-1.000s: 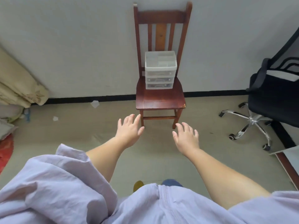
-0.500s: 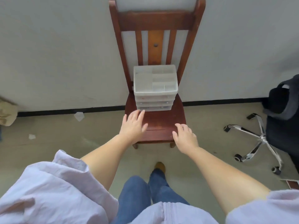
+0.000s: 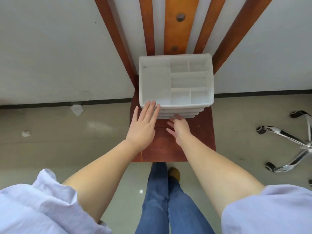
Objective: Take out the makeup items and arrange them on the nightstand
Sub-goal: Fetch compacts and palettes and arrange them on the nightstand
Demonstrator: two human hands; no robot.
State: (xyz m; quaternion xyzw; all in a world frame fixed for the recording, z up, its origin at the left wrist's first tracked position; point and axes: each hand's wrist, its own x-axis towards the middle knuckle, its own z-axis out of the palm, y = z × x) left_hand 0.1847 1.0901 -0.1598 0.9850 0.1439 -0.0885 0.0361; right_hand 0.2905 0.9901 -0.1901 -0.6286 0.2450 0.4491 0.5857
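A translucent white organizer box (image 3: 157, 81) with stacked drawers stands on the seat of a red-brown wooden chair (image 3: 199, 141). Its divided top tray holds nothing that I can see. My left hand (image 3: 143, 125) reaches flat, its straight fingertips touching the box's front left rim. My right hand (image 3: 179, 129) hangs over the seat with its fingertips at the lowest drawer front; they are partly hidden under the drawers. What is inside the drawers is not visible.
The chair back stands against a white wall (image 3: 59, 48). An office chair's chrome wheeled base (image 3: 290, 146) is on the floor at the right. Two crumpled paper scraps (image 3: 76, 109) lie on the floor at the left. My legs (image 3: 162, 200) stand before the seat.
I have stepped close to the chair. Both hands moved forward from the seat's front edge to the organizer's front; the left now touches its rim, the right reaches the drawers.
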